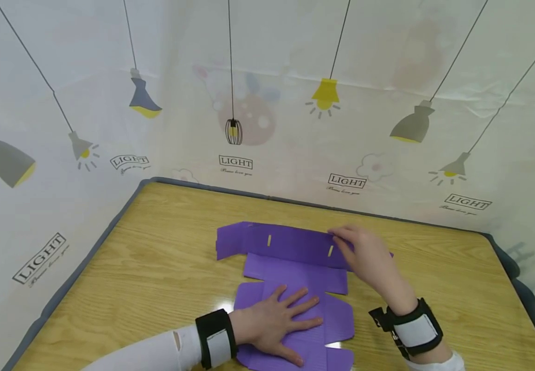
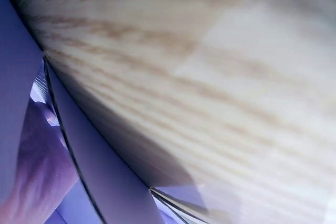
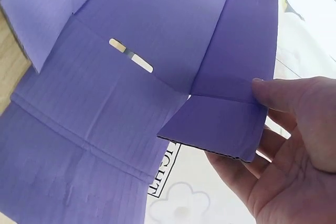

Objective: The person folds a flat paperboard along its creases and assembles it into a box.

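My left hand is spread wide on the near part of the purple cardboard, which has the table under it. At the cardboard's far end, my right hand pinches the edge of a raised flap. If I tug too hard, the flap might rip or bend wrong. Past the cardboard hangs a lamp-covered sheet.

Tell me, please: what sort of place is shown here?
Probably a small screened-off indoor work corner. A wood-patterned table has a printed white sheet behind and beside it, and purple cardboard lies under the left hand.
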Available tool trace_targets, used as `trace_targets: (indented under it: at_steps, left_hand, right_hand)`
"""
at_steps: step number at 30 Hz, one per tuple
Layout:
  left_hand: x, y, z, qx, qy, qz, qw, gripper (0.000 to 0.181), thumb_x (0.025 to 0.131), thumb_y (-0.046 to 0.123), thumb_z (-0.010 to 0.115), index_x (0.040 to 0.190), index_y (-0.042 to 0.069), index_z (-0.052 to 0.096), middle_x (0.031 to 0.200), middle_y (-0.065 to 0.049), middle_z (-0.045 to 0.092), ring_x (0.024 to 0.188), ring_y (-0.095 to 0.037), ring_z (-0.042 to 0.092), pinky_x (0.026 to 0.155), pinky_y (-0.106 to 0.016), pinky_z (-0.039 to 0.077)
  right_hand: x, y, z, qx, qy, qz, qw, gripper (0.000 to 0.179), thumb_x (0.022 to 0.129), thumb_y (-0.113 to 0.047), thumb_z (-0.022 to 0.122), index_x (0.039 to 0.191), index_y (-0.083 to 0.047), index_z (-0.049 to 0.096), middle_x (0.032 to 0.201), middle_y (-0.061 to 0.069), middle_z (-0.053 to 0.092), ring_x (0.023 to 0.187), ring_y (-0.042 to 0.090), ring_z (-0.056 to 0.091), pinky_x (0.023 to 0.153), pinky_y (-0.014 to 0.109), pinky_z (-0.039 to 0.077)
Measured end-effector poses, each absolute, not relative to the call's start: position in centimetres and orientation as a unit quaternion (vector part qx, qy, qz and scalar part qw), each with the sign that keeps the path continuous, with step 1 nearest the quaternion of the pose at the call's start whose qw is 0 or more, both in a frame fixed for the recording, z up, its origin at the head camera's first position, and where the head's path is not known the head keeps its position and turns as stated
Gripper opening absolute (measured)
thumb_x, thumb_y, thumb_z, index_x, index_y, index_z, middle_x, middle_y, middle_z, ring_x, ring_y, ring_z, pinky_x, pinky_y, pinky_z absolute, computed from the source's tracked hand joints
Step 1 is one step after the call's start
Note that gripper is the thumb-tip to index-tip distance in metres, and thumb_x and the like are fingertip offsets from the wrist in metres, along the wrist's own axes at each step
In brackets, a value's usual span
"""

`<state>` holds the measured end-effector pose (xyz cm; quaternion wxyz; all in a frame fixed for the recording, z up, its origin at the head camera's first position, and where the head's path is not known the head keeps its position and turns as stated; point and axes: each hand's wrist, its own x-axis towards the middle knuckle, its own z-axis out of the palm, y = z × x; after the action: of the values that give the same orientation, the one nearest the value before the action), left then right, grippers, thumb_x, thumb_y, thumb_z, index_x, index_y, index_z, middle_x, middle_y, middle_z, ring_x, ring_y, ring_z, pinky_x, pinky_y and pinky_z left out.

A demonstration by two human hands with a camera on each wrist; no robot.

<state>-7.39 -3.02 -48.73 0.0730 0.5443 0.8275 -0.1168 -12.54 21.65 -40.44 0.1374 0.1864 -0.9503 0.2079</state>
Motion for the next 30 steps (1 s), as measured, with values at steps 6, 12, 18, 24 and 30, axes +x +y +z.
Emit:
trace_targets:
  at_steps: [6, 12, 18, 24, 30]
  left_hand:
    - [-7.4, -3.0, -48.8, 0.544, 0.827, -0.118, 0.073, 0.089, 0.093, 0.088, 0.036, 0.167, 0.044, 0.016, 0.18, 0.004, 0.013, 0.167, -0.024, 0.018, 0.129, -0.052, 0.037]
    - [-7.4, -2.9, -48.9, 0.542, 0.828, -0.122, 0.079, 0.089, 0.093, 0.089, 0.035, 0.167, 0.045, 0.014, 0.18, 0.006, 0.012, 0.167, -0.024, 0.017, 0.13, -0.052, 0.037]
    - [-7.5, -3.0, -48.8, 0.543, 0.827, -0.112, 0.087, 0.089, 0.093, 0.088, 0.036, 0.168, 0.044, 0.014, 0.18, 0.005, 0.01, 0.168, -0.024, 0.015, 0.129, -0.053, 0.037]
    - [-7.4, -3.0, -48.8, 0.543, 0.828, -0.11, 0.083, 0.09, 0.093, 0.088, 0.037, 0.168, 0.043, 0.015, 0.18, 0.004, 0.011, 0.167, -0.025, 0.017, 0.129, -0.054, 0.037]
    - [-7.5, -2.9, -48.6, 0.545, 0.827, -0.106, 0.083, 0.089, 0.093, 0.088, 0.039, 0.168, 0.043, 0.017, 0.18, 0.004, 0.013, 0.167, -0.025, 0.018, 0.129, -0.053, 0.038]
  right_hand:
    - [-11.8, 21.5, -40.9, 0.183, -0.945, 0.224, 0.151, 0.023, 0.097, -0.004, 0.071, 0.119, -0.004, 0.078, 0.111, 0.014, 0.079, 0.097, 0.031, 0.077, 0.077, 0.047, 0.064]
    - [-11.0, 21.5, -41.4, 0.18, -0.941, 0.243, 0.154, 0.024, 0.1, -0.007, 0.069, 0.122, -0.003, 0.077, 0.117, 0.018, 0.077, 0.108, 0.039, 0.075, 0.088, 0.055, 0.063]
    - [-10.1, 21.3, -41.5, 0.167, -0.937, 0.275, 0.134, 0.027, 0.106, -0.016, 0.063, 0.125, -0.004, 0.076, 0.126, 0.019, 0.075, 0.121, 0.043, 0.069, 0.1, 0.061, 0.058]
    - [-10.0, 21.4, -41.8, 0.159, -0.936, 0.285, 0.132, 0.026, 0.106, -0.018, 0.062, 0.122, -0.004, 0.078, 0.126, 0.017, 0.076, 0.122, 0.042, 0.069, 0.101, 0.061, 0.058]
    - [-10.2, 21.5, -41.8, 0.161, -0.934, 0.291, 0.134, 0.023, 0.104, -0.015, 0.064, 0.119, -0.004, 0.079, 0.123, 0.017, 0.077, 0.12, 0.041, 0.071, 0.101, 0.06, 0.058]
